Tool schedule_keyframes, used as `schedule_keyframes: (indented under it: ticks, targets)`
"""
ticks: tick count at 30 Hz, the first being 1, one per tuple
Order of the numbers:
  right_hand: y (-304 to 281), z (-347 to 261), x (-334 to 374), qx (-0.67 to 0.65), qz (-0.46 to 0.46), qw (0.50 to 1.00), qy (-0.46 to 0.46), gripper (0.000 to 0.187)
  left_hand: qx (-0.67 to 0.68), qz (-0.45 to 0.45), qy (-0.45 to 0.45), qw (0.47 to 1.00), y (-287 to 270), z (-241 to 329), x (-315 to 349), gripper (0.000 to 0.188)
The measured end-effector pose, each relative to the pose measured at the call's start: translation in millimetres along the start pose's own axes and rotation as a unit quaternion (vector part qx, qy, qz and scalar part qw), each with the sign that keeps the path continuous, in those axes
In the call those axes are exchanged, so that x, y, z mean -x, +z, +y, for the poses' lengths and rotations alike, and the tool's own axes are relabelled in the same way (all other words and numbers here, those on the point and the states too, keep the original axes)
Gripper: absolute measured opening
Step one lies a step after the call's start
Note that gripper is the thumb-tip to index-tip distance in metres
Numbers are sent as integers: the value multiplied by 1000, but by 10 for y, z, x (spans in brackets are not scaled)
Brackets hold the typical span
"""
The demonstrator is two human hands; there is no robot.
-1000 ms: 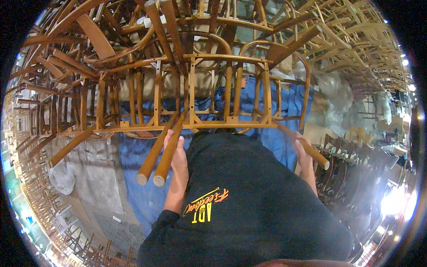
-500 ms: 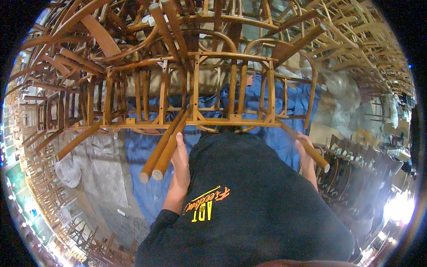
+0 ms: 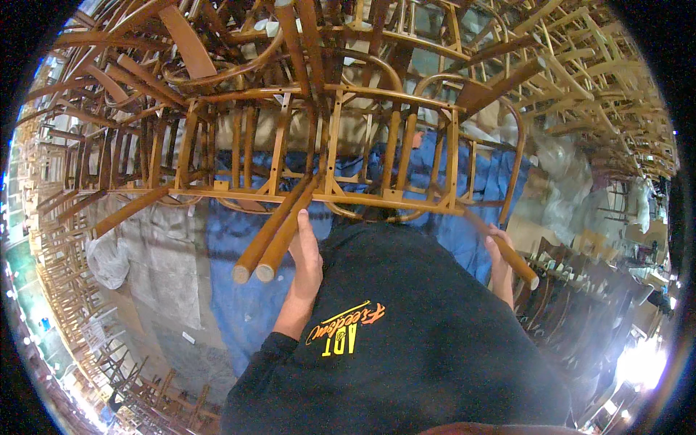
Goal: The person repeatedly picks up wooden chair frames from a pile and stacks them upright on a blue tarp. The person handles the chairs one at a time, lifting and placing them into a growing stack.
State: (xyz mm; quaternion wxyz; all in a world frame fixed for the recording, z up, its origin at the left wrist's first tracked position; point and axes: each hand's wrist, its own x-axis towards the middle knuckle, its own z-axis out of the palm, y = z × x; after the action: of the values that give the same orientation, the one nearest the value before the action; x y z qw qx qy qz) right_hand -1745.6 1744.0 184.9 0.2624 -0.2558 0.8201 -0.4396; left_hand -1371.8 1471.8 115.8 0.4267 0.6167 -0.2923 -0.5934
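I hold a pair of stacked brown wooden chair frames out in front of my chest. My left hand is closed around two round chair legs that point down to the left. My right hand grips another leg on the right side. The frames' horizontal seat rail runs between both hands, with vertical spindles rising above it. My dark sweatshirt with a yellow and orange print fills the lower middle.
Piles of similar wooden chair frames crowd the top and both sides. A blue tarp and a grey sheet cover the floor below. More chairs stand at the right, and white plastic wrap lies beyond them.
The chair frames and both hands have drifted slightly to the right and lower in view. My grip on the legs is unchanged.
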Motion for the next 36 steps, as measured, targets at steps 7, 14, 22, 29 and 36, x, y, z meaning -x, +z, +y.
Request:
schedule_keyframes:
  ticks: [7,14,22,29,36]
  targets:
    - [87,71,34,-70,35,996,39,27,-59,-83,150,983,49,285,225,45]
    - [64,189,-3,-45,27,999,14,26,-62,-45,98,992,14,190,112,47]
    - [60,80,28,-64,34,997,33,22,-20,-2,10,1000,67,160,59,51]
    - [-7,28,-1,-10,-2,1000,-23,24,95,38,46,994,130,11,-15,52]
    - [-46,262,-28,-55,-5,996,-67,29,64,89,63,992,246,35,27,53]
